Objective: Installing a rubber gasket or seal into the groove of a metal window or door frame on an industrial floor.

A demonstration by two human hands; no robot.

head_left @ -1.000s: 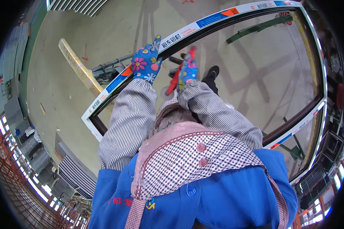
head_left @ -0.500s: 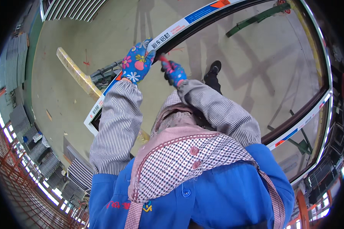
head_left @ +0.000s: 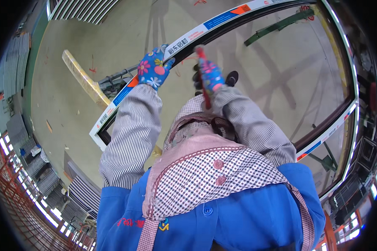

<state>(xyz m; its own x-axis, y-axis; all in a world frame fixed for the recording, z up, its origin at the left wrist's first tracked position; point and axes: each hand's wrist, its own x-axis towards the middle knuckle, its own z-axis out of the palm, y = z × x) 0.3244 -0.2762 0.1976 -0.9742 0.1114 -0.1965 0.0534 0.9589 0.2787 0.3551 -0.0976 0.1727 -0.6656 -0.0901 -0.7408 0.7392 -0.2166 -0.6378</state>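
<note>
Edges: a large window frame (head_left: 222, 19) is seen lying over the concrete floor (head_left: 96, 46), its long taped bar running from lower left to upper right.
Room: open floor is shown inside the frame; stacked profiles (head_left: 83, 8) are kept at the rim.
Left hand (head_left: 154, 69): gloved, closed over the bar's edge.
Right hand (head_left: 210, 76): gloved, raised, clenched around a red-handled tool (head_left: 202, 62) just beside the bar.

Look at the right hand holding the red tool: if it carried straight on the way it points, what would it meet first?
Most likely the white frame bar just beyond the red tool in the right hand. The tool's tip looks close to that bar, near the left hand gripping it, though depth is hard to judge in this fisheye view.
</note>
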